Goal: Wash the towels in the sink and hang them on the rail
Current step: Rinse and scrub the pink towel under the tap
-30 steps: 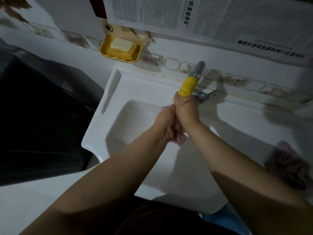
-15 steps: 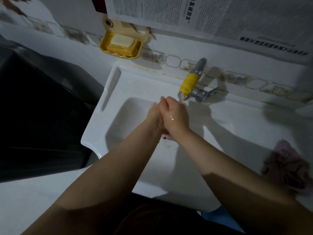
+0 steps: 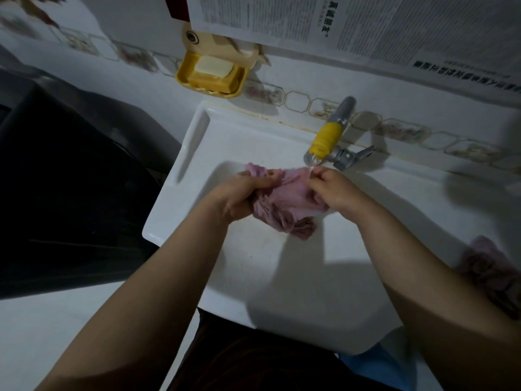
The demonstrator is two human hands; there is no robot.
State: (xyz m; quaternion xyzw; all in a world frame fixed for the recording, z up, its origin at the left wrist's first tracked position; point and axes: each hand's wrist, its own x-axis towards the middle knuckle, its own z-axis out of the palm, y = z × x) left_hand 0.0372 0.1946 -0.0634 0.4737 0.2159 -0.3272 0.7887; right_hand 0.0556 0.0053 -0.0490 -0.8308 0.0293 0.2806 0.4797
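Note:
A wet pink towel (image 3: 284, 203) is stretched between both hands over the white sink (image 3: 296, 277). My left hand (image 3: 242, 194) grips its left end in a fist. My right hand (image 3: 335, 189) pinches its right end just under the yellow-tipped tap (image 3: 325, 139), from which water runs onto the cloth. A second pink towel (image 3: 490, 270) lies crumpled on the sink's right ledge. No rail is in view.
A yellow soap dish (image 3: 211, 76) with a pale bar hangs on the tiled wall behind the sink. Newspaper sheets (image 3: 352, 24) cover the wall above. A dark appliance (image 3: 64, 187) stands to the left. A white surface (image 3: 42, 334) lies at the lower left.
The hands were pressed together around the bunched towel under the tap. They have moved apart and spread the towel out between them.

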